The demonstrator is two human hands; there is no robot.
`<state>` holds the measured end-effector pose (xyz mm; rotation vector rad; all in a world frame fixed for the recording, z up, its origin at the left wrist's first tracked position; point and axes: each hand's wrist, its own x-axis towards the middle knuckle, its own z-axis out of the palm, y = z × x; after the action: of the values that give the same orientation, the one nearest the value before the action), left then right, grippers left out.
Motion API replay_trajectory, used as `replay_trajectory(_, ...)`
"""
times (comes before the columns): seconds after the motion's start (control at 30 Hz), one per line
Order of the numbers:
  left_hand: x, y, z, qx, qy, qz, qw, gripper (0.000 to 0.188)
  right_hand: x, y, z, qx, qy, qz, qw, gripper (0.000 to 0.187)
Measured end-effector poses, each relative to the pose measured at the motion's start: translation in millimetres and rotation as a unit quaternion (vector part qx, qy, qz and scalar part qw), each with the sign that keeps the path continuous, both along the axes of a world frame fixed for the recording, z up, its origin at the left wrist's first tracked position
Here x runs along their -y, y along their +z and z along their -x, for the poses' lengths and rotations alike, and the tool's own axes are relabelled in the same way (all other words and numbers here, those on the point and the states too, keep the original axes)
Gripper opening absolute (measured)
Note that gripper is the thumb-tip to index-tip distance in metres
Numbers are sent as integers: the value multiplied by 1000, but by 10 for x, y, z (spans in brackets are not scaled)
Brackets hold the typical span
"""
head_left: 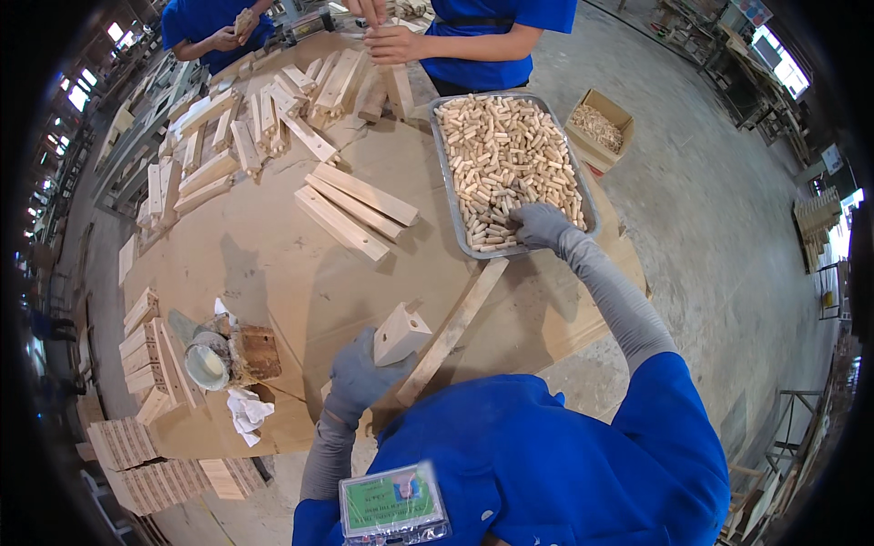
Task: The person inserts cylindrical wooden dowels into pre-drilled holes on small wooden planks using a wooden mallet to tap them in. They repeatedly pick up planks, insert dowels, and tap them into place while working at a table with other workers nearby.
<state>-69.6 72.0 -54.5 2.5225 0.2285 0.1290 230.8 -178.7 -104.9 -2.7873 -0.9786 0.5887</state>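
In my gloved left hand, closed around it, is a pale wooden block with a round hole in its end face. My gloved right hand reaches into the near right part of a grey plastic tray, its fingers curled down among short wooden dowels. Whatever those fingertips grip is hidden. Between my hands, a long wooden strip lies slantwise from the tray toward my body. Several loose wooden rails rest on the cardboard beyond my left hand.
Cardboard covers the table. At left stand a glue pot, crumpled paper and stacked blocks. Many drilled wooden pieces cover the far left. Two co-workers in blue work across the table. A cardboard box sits beyond the tray.
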Motion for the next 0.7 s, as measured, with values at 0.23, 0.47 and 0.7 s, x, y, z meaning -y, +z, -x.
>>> replay_trajectory(0.23, -72, -138, -57, 93, -2, 17, 996, 44, -94, -14, -73, -75, 9, -47, 996, 27)
replay_trajectory(0.47, 12, 98, -107, 111, -9, -24, 993, 47, -406, 1294, 1117, -454, -54, -412, 788, 23)
replay_trajectory(0.7, 30, 202, -27, 164, -28, -139, 976, 49, -475, 1493, 1585, -509, -125, -393, 756, 29)
